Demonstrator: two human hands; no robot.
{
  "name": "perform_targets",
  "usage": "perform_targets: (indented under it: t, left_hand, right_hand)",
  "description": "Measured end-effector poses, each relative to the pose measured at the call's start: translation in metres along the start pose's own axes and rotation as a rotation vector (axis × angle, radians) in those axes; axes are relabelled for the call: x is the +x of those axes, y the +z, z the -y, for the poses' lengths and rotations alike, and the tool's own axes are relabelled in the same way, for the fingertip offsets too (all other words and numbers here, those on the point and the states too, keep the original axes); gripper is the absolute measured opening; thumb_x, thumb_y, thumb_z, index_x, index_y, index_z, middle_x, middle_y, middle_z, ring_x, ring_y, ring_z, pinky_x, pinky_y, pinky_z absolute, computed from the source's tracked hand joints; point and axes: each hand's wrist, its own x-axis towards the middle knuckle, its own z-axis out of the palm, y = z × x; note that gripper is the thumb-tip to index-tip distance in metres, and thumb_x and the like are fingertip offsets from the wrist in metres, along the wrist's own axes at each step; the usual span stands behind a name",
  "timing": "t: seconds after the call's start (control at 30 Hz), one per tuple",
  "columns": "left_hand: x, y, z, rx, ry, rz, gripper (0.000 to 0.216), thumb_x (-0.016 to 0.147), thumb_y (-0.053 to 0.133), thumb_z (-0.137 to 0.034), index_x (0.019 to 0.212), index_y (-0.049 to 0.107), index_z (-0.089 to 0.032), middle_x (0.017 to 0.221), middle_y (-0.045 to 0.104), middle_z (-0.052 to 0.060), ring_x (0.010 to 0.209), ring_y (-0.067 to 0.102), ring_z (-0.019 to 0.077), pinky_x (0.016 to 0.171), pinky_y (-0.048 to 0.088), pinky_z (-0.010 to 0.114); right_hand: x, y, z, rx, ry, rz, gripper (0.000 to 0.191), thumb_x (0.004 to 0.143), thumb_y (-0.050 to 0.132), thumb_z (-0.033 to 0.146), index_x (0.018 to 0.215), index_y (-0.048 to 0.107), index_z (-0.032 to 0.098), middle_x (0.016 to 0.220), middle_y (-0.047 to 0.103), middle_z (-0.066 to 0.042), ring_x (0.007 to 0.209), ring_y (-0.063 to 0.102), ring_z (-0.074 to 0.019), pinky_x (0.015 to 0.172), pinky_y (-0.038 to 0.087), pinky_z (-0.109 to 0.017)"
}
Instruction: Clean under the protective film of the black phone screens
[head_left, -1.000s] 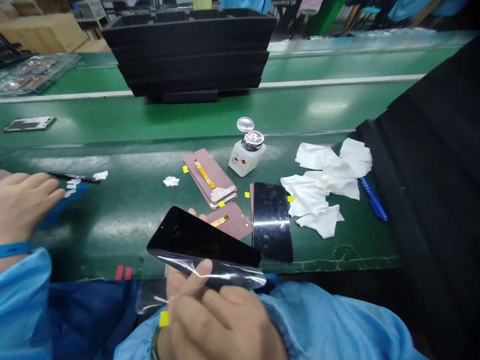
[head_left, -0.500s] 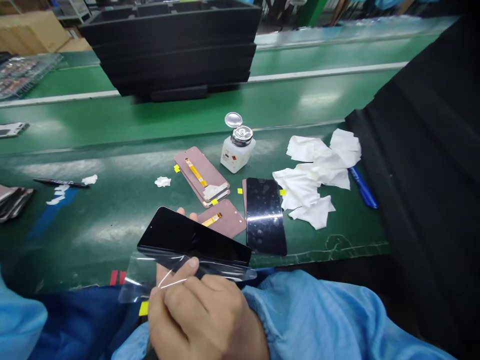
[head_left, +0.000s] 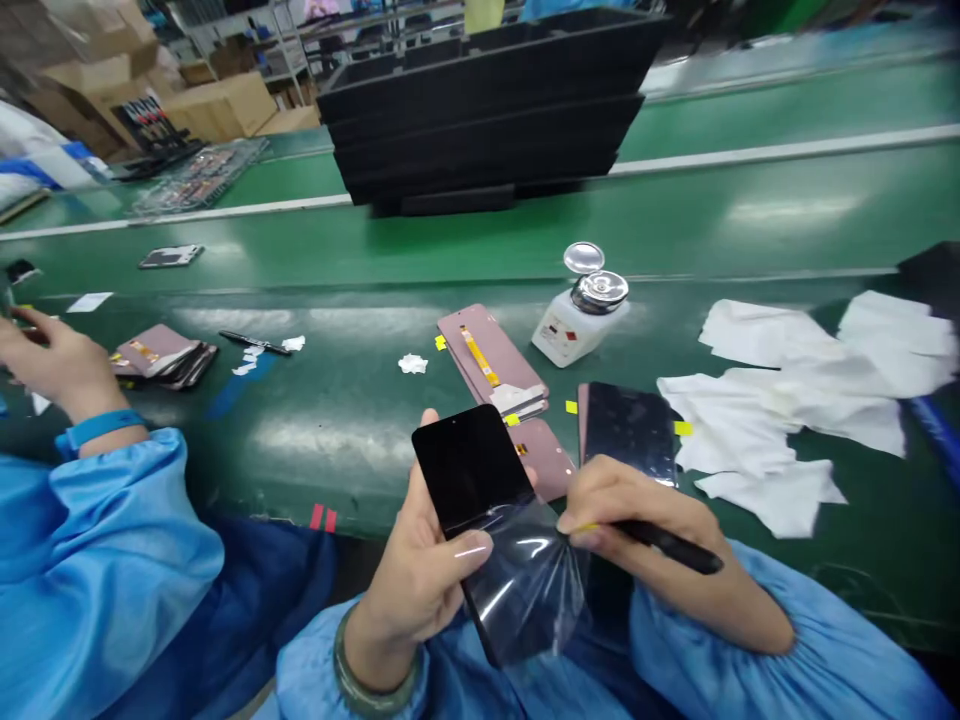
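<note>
My left hand (head_left: 420, 580), with a green bangle on the wrist, is closed around a black screen panel (head_left: 469, 465) held over the table's front edge, thumb on its glass. A clear protective film (head_left: 532, 580) lifts off the panel's lower half. My right hand (head_left: 630, 510) is closed on a thin black tool (head_left: 675, 548), and its fingertips pinch the film's edge at a yellow tab.
On the green bench lie pink-backed panels (head_left: 487, 355), another black panel (head_left: 630, 430), a white solvent bottle (head_left: 581, 320), white wipes (head_left: 787, 400) and a blue pen (head_left: 934, 425). Black trays (head_left: 487, 100) are stacked behind. A co-worker's hand (head_left: 52, 360) is at the left near more panels (head_left: 161, 352).
The view has swung left. My right hand has come into view with the black tool and taken the film's edge. The panel now stands more upright in my left hand.
</note>
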Motion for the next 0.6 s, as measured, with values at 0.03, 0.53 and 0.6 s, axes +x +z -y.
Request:
perform_targets:
  t: [0.03, 0.53, 0.6]
  left_hand:
    - [0.001, -0.001, 0.0, -0.006, -0.001, 0.027, 0.108, 0.079, 0.068, -0.011, 0.149, -0.01, -0.039, 0.123, 0.067, 0.006, 0.123, 0.055, 0.0257, 0.105, 0.041, 0.044]
    - [0.012, 0.005, -0.006, -0.096, -0.118, 0.01, 0.03, 0.084, 0.061, -0.014, 0.113, 0.058, -0.021, 0.102, 0.072, 0.004, 0.098, 0.069, 0.0226, 0.088, 0.054, 0.034]
    - [0.015, 0.005, -0.007, -0.089, -0.108, -0.004, 0.037, 0.083, 0.062, -0.014, 0.118, 0.055, -0.021, 0.105, 0.071, 0.005, 0.101, 0.068, 0.0234, 0.091, 0.053, 0.035]
  right_hand:
    - [-0.004, 0.0, -0.003, 0.04, 0.045, -0.015, 0.008, 0.084, 0.066, 0.016, 0.083, 0.071, 0.023, 0.069, 0.066, -0.001, 0.062, 0.063, -0.0126, 0.057, 0.053, -0.021]
    - [0.009, 0.01, -0.011, 0.527, 0.555, -0.199, 0.029, 0.074, 0.076, 0.043, 0.065, 0.064, 0.019, 0.074, 0.054, 0.0, 0.047, 0.037, -0.0049, 0.038, 0.032, -0.018]
    - [0.015, 0.014, -0.009, 0.686, 0.705, -0.202, 0.034, 0.07, 0.078, 0.046, 0.065, 0.059, 0.018, 0.061, 0.045, 0.004, 0.043, 0.024, -0.0035, 0.035, 0.019, -0.016]
